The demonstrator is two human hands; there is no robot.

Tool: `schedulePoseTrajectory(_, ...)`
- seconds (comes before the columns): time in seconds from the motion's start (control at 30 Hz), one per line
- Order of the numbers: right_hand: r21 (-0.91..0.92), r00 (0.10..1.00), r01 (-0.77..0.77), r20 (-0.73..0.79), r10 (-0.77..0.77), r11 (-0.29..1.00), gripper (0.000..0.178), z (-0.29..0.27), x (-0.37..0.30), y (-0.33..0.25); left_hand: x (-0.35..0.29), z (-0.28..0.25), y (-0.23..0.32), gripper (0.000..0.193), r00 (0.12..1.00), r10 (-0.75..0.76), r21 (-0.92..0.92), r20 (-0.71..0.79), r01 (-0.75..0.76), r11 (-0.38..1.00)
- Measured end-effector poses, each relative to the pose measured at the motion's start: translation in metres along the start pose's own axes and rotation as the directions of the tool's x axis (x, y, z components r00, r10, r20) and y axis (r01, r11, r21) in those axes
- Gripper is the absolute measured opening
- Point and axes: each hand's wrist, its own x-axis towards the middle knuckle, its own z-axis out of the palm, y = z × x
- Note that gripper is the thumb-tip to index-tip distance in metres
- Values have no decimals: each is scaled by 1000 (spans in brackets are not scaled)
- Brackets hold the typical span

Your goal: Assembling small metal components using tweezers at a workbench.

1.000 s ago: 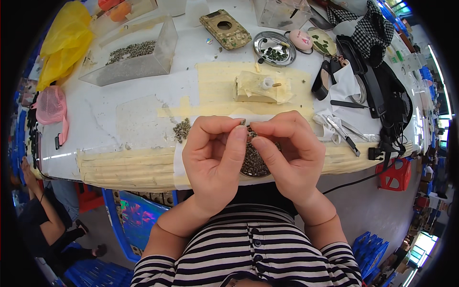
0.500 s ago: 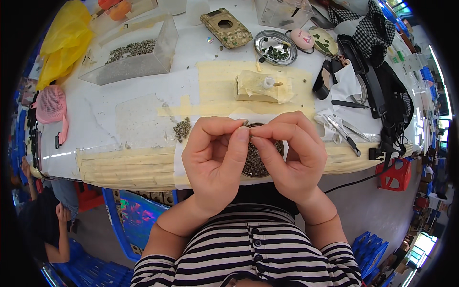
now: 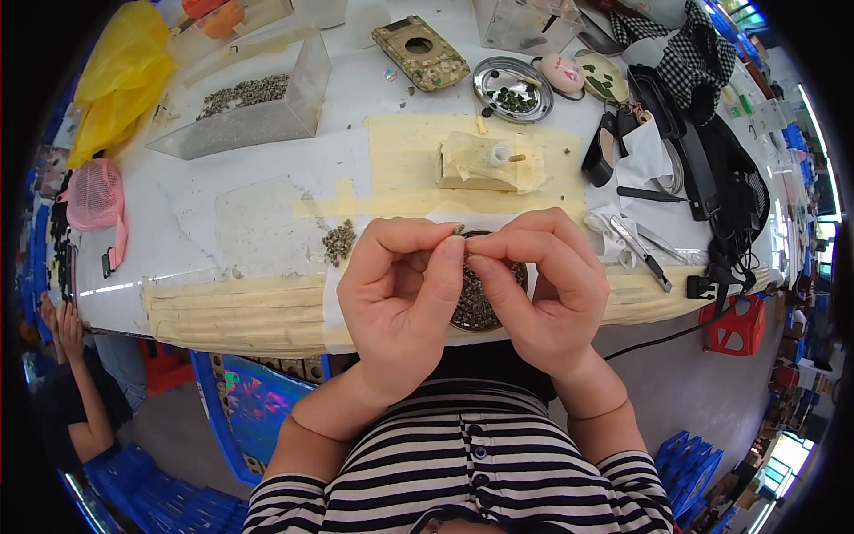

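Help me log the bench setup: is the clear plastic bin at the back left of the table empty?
No, the clear plastic bin holds a layer of small grey-green pieces spread across its floor.

yellow bag [image 3: 120, 80], pink fan [image 3: 92, 198], black-and-white striped shirt [image 3: 463, 476]

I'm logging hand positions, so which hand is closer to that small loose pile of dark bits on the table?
Left. The left hand is just right of the small pile; the right hand is farther right, over the round dish of bits.
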Motion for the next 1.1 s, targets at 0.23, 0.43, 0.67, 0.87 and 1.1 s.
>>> schedulePoseTrajectory(0.23,-341,984,85,-120,-133,936,23,-29,29,13,6,-5,6,15,999,29,74,-32,-27,997)
schedulePoseTrajectory(0.43,-519,986,124,-30,-163,845,16,-24,44,21,6,-2,6,16,998,12,109,-67,-4,994)
schedulePoseTrajectory(0.67,-501,957,156,-135,-255,851,15,-25,41,15,5,-1,4,9,995,45,237,-88,-23,971)
schedulePoseTrajectory(0.87,-264,952,254,-103,-289,930,13,-26,30,1,4,-2,4,10,995,85,292,-55,-65,954)
schedulePoseTrajectory(1.1,-174,953,291,-32,-301,941,14,-20,24,7,2,-3,3,20,994,105,246,-32,-94,965)
